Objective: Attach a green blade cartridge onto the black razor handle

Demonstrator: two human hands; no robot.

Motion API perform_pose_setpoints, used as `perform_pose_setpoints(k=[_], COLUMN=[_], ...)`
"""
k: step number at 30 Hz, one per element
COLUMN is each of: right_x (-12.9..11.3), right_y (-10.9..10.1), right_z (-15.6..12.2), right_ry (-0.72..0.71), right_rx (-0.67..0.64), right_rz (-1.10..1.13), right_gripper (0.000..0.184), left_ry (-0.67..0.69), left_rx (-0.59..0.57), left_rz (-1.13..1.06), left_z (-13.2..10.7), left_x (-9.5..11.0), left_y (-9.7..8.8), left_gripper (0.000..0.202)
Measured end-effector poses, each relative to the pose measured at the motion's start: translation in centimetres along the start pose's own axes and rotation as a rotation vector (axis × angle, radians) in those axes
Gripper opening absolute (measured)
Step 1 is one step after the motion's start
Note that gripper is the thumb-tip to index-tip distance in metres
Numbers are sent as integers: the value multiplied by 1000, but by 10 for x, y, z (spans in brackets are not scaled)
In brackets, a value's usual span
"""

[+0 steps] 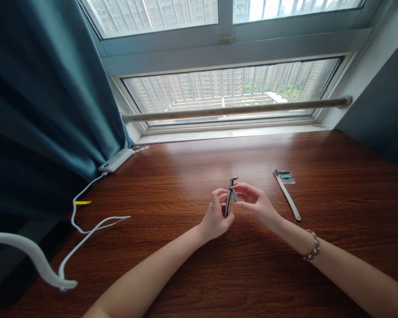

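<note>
In front of me, my left hand is closed around a slim dark grey tool with a small angled head at its top. The tool stands nearly upright, tilted a little to the right. From the right side, my right hand pinches a thin teal strip between thumb and fingers. The strip's upper end meets the tool just below its head; whether the two are joined, I cannot tell. Further right lies a long white stick with a small dark head, beside a clear plastic case holding teal-and-dark pieces.
The brown wooden table reaches back to a window with a metal rail. On the left are a white power strip-like block, a white cable, a yellow piece, a curved white arm and a blue curtain.
</note>
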State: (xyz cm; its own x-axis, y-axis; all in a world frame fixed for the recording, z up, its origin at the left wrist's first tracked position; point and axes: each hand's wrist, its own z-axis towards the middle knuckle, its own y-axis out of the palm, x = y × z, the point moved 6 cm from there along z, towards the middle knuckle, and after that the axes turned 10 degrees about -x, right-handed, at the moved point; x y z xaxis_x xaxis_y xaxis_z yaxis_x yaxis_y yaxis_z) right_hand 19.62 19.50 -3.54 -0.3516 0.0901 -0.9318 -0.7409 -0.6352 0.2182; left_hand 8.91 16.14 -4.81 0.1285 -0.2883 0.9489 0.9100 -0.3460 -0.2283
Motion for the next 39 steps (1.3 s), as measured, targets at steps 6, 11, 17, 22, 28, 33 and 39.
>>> perform_pose_setpoints(k=[6, 11, 17, 22, 28, 33, 39], right_x=[-2, -2, -11, -13, -33, -42, -42], right_y=[4, 6, 2, -3, 12, 19, 20], right_z=[-3, -5, -1, -2, -2, -4, -6], right_ry=[-22, 15, 37, 85, -69, -115, -151], right_rx=[-47, -83, -47, 23, -58, -82, -83], right_rz=[-135, -271, -38, -13, -464, -592, -671], right_gripper=[39, 43, 32, 35, 39, 39, 43], left_ry=[-14, -30, 11, -24, -191, -229, -239], left_rx=[-1, 33, -2, 54, -34, -37, -52], left_rz=[-34, -150, -327, -674, -944, -931, -918], left_z=[0, 1, 1, -2, -4, -5, -6], left_x=[2, -8, 7, 18, 12, 11, 12], left_y=[0, -7, -5, 4, 15, 15, 16], left_gripper=[45, 27, 15, 16, 28, 28, 28])
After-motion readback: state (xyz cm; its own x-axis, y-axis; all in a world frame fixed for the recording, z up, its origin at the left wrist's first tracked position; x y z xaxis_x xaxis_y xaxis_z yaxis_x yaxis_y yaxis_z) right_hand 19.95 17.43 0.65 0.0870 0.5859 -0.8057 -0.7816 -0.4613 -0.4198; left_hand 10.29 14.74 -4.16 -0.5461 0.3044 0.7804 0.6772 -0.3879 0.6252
